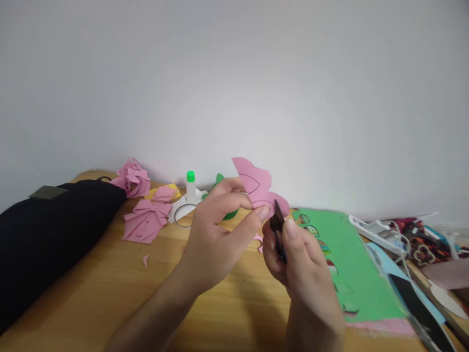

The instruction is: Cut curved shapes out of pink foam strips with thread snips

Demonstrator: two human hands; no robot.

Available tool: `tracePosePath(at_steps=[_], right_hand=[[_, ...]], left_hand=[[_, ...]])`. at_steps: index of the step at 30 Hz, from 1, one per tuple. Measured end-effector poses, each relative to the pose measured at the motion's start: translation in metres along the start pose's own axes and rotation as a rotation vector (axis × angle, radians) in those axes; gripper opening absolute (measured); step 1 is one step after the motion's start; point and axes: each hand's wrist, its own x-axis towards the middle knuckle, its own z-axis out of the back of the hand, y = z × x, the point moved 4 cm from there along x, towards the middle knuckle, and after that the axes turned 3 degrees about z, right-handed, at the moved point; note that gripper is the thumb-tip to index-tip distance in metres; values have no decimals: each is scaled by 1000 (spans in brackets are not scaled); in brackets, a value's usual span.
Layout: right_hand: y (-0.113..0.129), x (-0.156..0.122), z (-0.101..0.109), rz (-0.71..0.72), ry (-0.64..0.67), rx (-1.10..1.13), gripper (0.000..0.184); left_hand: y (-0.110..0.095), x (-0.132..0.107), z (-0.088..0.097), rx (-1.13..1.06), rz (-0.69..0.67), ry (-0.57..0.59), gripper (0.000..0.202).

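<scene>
Between the thumb and fingers of my left hand (223, 234) is a piece of pink paper (256, 181) with curved edges and dark drawn lines. It is held up above the table. My right hand (300, 254) is closed around dark scissors (279, 220), whose blades point upward at the paper's lower right edge. Fingers cover most of the scissors' handles. Below the hands, small pink scraps (259, 242) lie on the wooden table (220, 303).
Pink paper pieces (146, 222) and a crumpled pink pile (132, 178) lie left, near a green-capped glue stick (190, 186) and a ring (183, 216). A black bag (54, 234) occupies the left edge. Right are a green sheet (351, 264) and a white power strip (377, 234).
</scene>
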Motion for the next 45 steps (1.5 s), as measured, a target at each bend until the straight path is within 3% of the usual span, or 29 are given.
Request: tracePosePath(at_steps=[8,24,45], right_hand=[[-4,-3,5,29,-60,-32,42],[3,-1,-1,-2,49,28,43],[1,-2,0,6,5,-52,44]], left_hand=[[-1,0,-3,-93,66,39,28],[0,2,-2,-122,101,51,28],[2,2,0,-154,132,48,20]])
